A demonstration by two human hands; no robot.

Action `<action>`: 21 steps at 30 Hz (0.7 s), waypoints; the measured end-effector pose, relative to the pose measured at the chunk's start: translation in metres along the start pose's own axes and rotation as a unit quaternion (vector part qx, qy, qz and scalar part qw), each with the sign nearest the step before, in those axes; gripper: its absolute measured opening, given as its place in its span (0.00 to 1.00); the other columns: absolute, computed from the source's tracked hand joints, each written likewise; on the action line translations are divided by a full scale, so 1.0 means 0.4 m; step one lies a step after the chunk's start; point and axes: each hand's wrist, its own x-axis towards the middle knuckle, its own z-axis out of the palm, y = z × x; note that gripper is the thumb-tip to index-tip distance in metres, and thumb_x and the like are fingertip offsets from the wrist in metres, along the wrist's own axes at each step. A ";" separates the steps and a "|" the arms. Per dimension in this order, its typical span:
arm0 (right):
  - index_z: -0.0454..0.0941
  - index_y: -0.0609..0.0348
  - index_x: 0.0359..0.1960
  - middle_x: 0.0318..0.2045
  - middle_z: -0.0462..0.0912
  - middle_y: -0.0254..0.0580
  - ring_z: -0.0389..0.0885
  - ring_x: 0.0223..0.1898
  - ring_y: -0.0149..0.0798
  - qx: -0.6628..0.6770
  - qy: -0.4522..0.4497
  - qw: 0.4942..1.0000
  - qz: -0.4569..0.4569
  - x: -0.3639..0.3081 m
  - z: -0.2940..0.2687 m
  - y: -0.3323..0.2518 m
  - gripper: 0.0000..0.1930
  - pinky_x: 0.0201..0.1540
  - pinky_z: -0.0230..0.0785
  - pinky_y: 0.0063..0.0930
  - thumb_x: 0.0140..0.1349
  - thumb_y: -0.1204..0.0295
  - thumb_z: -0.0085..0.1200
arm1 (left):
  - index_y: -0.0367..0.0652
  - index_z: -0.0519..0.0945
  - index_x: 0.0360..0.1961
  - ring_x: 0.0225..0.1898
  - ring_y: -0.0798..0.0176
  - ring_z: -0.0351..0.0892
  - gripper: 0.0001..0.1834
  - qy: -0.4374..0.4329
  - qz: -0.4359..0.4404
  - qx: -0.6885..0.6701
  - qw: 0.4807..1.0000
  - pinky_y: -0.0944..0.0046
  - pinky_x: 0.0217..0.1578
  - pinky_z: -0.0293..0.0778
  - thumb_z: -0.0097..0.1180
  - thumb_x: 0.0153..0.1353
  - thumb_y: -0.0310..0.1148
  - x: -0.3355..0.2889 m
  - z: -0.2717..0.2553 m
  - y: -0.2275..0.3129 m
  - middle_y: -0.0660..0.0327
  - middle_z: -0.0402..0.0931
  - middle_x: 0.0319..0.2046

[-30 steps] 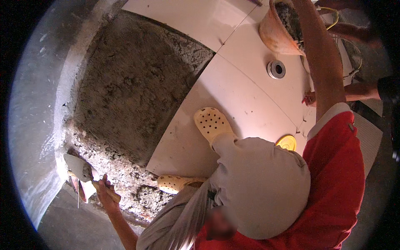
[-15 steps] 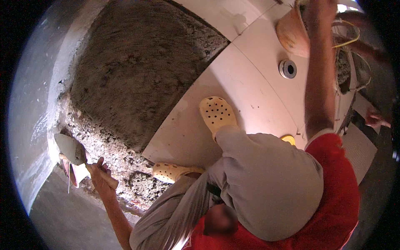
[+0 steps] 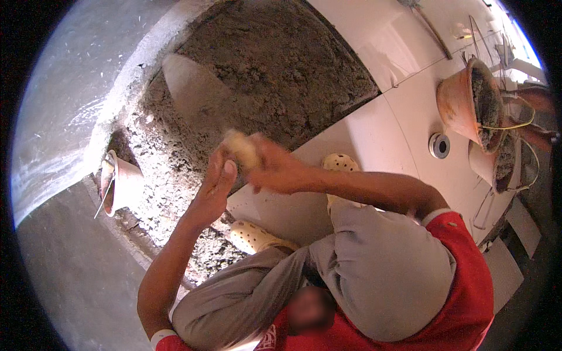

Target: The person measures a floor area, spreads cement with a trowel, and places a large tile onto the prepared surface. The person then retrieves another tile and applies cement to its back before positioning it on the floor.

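Note:
A trowel (image 3: 196,85) with a broad grey blade is over the dark mortar bed (image 3: 281,64), its pale handle blurred by motion. My left hand (image 3: 213,184) is closed at the near side of the handle, thumb up. From the right, my right hand (image 3: 275,165) meets it, its blurred fingers round the handle's end. The hands are close together, above the rough, crumbly edge of the bed. Whether the blade touches the mortar, I cannot tell.
An orange bucket of mortar (image 3: 456,102) stands on pale tiles (image 3: 374,137) at right, with a second bucket (image 3: 483,164) beside it and another person's limbs behind. A grey ring (image 3: 439,145) lies nearby. At left, a small container (image 3: 124,184) stands near the wall (image 3: 76,128).
My left hand has brought the trowel from beside the left wall to over the mortar bed. My right arm has come back from the buckets to the handle. The view has shifted.

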 end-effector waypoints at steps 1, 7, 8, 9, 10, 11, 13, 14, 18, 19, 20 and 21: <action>0.63 0.66 0.56 0.44 0.73 0.48 0.76 0.47 0.46 -0.054 0.060 0.997 -0.011 -0.017 -0.031 0.021 0.27 0.42 0.74 0.38 0.59 0.66 0.58 | 0.37 0.57 0.67 0.70 0.54 0.53 0.31 -0.012 -0.034 0.028 0.999 0.56 0.68 0.50 0.33 0.74 0.50 -0.006 -0.006 -0.005 0.51 0.52 0.69; 0.66 0.60 0.57 0.44 0.77 0.55 0.79 0.44 0.52 -0.381 0.350 0.856 0.025 -0.135 -0.303 0.118 0.28 0.46 0.71 0.43 0.64 0.52 0.54 | 0.36 0.70 0.59 0.60 0.54 0.70 0.29 0.017 -0.218 -0.073 0.973 0.56 0.60 0.65 0.40 0.72 0.51 -0.084 -0.051 -0.046 0.51 0.69 0.59; 0.68 0.61 0.56 0.40 0.80 0.59 0.82 0.40 0.58 -0.368 0.394 0.840 0.068 -0.145 -0.347 0.126 0.27 0.42 0.73 0.46 0.66 0.52 0.51 | 0.36 0.71 0.58 0.58 0.55 0.72 0.28 0.029 -0.216 -0.059 0.974 0.56 0.58 0.67 0.41 0.72 0.51 -0.092 -0.052 -0.054 0.51 0.71 0.57; 0.67 0.61 0.56 0.37 0.82 0.61 0.82 0.38 0.61 -0.450 0.408 0.794 0.024 -0.157 -0.379 0.135 0.26 0.40 0.73 0.50 0.67 0.52 0.49 | 0.36 0.71 0.58 0.57 0.55 0.73 0.28 0.050 -0.251 -0.041 0.966 0.57 0.57 0.68 0.42 0.72 0.51 -0.107 -0.056 -0.056 0.52 0.73 0.55; 0.67 0.61 0.56 0.36 0.82 0.62 0.82 0.38 0.62 -0.449 0.415 0.789 0.061 -0.166 -0.404 0.144 0.26 0.39 0.73 0.51 0.67 0.52 0.48 | 0.36 0.71 0.57 0.56 0.55 0.75 0.28 0.071 -0.286 -0.023 0.955 0.57 0.55 0.69 0.43 0.72 0.51 -0.119 -0.058 -0.059 0.52 0.74 0.54; 0.67 0.61 0.56 0.36 0.82 0.63 0.82 0.38 0.63 -0.447 0.422 0.783 0.097 -0.175 -0.425 0.151 0.26 0.39 0.73 0.52 0.68 0.52 0.47 | 0.36 0.72 0.57 0.54 0.57 0.75 0.28 0.072 -0.267 -0.036 0.960 0.58 0.53 0.70 0.43 0.71 0.51 -0.118 -0.060 -0.066 0.53 0.75 0.53; 0.67 0.60 0.58 0.37 0.82 0.63 0.82 0.38 0.63 -0.452 0.430 0.768 0.142 -0.169 -0.443 0.171 0.25 0.40 0.73 0.53 0.68 0.54 0.46 | 0.36 0.73 0.56 0.51 0.59 0.76 0.28 0.080 -0.240 -0.052 0.966 0.60 0.50 0.72 0.45 0.71 0.51 -0.118 -0.069 -0.078 0.54 0.76 0.50; 0.67 0.60 0.58 0.38 0.82 0.63 0.82 0.39 0.62 -0.450 0.442 0.765 0.131 -0.166 -0.440 0.182 0.25 0.41 0.74 0.53 0.68 0.54 0.47 | 0.37 0.73 0.55 0.49 0.61 0.76 0.28 0.075 -0.232 -0.032 0.969 0.61 0.48 0.72 0.45 0.71 0.52 -0.120 -0.077 -0.085 0.55 0.76 0.49; 0.67 0.59 0.60 0.42 0.81 0.62 0.82 0.41 0.61 -0.471 0.446 0.752 0.122 -0.140 -0.383 0.218 0.26 0.42 0.74 0.51 0.67 0.56 0.49 | 0.37 0.75 0.53 0.43 0.65 0.75 0.28 0.095 -0.219 0.040 0.970 0.63 0.44 0.72 0.48 0.69 0.53 -0.116 -0.113 -0.120 0.59 0.77 0.44; 0.66 0.59 0.61 0.43 0.81 0.61 0.82 0.41 0.60 -0.482 0.428 0.754 0.128 -0.143 -0.363 0.221 0.26 0.42 0.74 0.51 0.66 0.57 0.49 | 0.37 0.76 0.52 0.41 0.66 0.74 0.28 0.106 -0.208 0.047 0.971 0.63 0.43 0.72 0.49 0.68 0.54 -0.113 -0.120 -0.130 0.60 0.78 0.43; 0.67 0.60 0.61 0.43 0.81 0.61 0.82 0.41 0.60 -0.475 0.399 0.776 0.116 -0.148 -0.342 0.220 0.26 0.42 0.74 0.50 0.66 0.57 0.49 | 0.37 0.76 0.52 0.41 0.66 0.74 0.28 0.117 -0.203 0.034 0.972 0.64 0.43 0.72 0.50 0.68 0.54 -0.112 -0.128 -0.139 0.60 0.77 0.42; 0.67 0.60 0.61 0.43 0.81 0.61 0.82 0.41 0.60 -0.467 0.371 0.796 0.104 -0.154 -0.322 0.216 0.26 0.43 0.74 0.50 0.66 0.57 0.50 | 0.37 0.76 0.52 0.41 0.67 0.74 0.29 0.127 -0.197 0.020 0.972 0.64 0.42 0.72 0.50 0.68 0.54 -0.110 -0.135 -0.147 0.60 0.77 0.42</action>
